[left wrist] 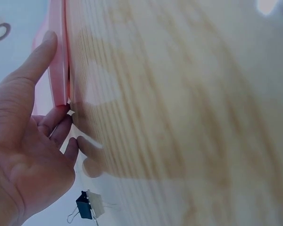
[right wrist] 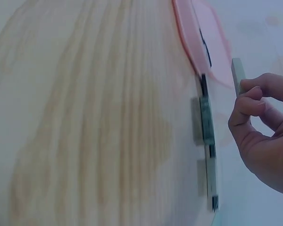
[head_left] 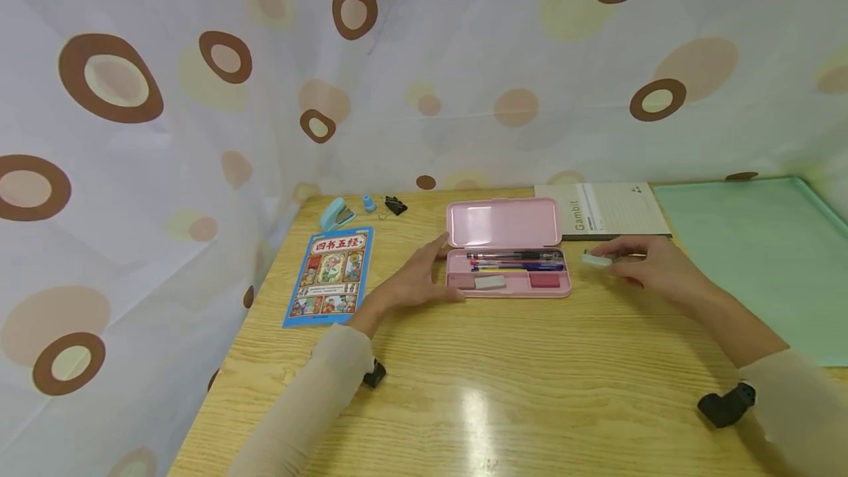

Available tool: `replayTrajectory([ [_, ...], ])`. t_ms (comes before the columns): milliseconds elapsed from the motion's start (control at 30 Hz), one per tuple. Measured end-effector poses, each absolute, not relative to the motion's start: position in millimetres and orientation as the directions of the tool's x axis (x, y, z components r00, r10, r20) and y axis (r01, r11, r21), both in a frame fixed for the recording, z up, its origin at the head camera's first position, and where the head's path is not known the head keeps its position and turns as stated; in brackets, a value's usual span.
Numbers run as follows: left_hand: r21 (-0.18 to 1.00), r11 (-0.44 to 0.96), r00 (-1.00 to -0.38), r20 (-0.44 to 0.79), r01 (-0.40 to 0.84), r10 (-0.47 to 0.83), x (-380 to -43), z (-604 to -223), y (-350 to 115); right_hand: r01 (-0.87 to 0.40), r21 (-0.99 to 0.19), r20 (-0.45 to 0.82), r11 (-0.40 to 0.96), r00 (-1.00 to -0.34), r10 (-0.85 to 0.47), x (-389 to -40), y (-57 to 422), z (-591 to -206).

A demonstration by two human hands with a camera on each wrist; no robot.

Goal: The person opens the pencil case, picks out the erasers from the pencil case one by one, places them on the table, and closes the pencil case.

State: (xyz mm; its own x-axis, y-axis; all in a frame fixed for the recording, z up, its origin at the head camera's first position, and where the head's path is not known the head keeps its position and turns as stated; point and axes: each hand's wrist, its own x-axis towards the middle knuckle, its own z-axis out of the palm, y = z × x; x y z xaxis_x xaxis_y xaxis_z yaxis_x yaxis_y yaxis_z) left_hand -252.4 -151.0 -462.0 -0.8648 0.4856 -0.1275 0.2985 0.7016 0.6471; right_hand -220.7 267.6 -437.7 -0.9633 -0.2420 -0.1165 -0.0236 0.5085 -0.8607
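In an open pink rectangular pencil case [head_left: 503, 225] at the head view's centre, slim pens [head_left: 546, 267] are held in the upper compartment, a white eraser [head_left: 490, 283] at lower left, a dark-pink block [head_left: 545, 280] at lower right. Right of it, a small whitish-green rectangular block [head_left: 596, 260] is pinched by the right hand [head_left: 652, 263]. The case's left end is touched by the left hand's [head_left: 414, 282] spread thumb and fingers. A blue-bordered booklet [head_left: 330, 276] is seen at left, a mint-green tray [head_left: 748, 263] far right.

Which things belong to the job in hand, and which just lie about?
Likely the job:
open pink pencil case, left hand against it
pens inside
pale block, pinched by right hand

Apparently just lying about:
book, stapler, binder clip, small blue item, notebook, green mat
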Motion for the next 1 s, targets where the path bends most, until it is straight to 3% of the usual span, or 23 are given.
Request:
replayTrajectory([
  [700,0.648,0.700,-0.864,-0.128,0.299,0.487,-253,-464,-150,-0.040,-0.828,-0.137,0.559,-0.953,-0.270,-224,281,-459],
  [1000,0.648,0.701,-0.865,-0.129,0.298,0.486,-254,-464,-151,-0.054,-0.820,-0.090,0.569,-0.971,-0.222,-222,277,-454],
])
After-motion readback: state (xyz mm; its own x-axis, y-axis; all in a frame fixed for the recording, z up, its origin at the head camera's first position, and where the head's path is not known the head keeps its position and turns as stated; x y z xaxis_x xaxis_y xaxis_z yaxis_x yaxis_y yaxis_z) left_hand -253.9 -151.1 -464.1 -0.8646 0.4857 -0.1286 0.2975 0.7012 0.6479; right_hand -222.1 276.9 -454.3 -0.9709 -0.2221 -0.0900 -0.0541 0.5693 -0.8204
